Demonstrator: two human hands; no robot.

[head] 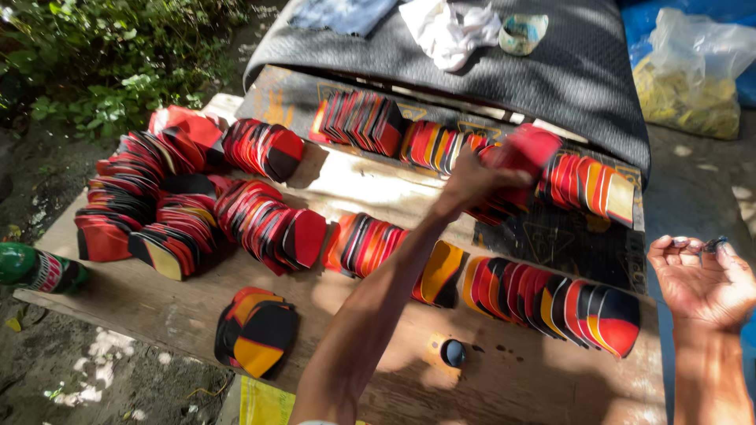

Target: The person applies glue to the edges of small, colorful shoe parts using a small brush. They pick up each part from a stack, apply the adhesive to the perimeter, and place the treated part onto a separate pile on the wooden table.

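My left hand [475,179] reaches far out over a wooden board [181,311] and grips a red sole piece [529,149] at the end of a back row of overlapping red, black and yellow sole pieces [587,182]. My right hand [701,275] is held palm up at the right edge, fingers curled, pinching a small dark brush-like thing [715,245] at the fingertips. More rows of the same pieces lie in front [551,299] and to the left [268,224].
A small stack of pieces [257,330] and a small dark round cap [453,352] lie near the board's front. A green bottle [35,267] lies at the left. Behind are a dark mat [551,71], white cloth [449,31] and a plastic bag [693,75].
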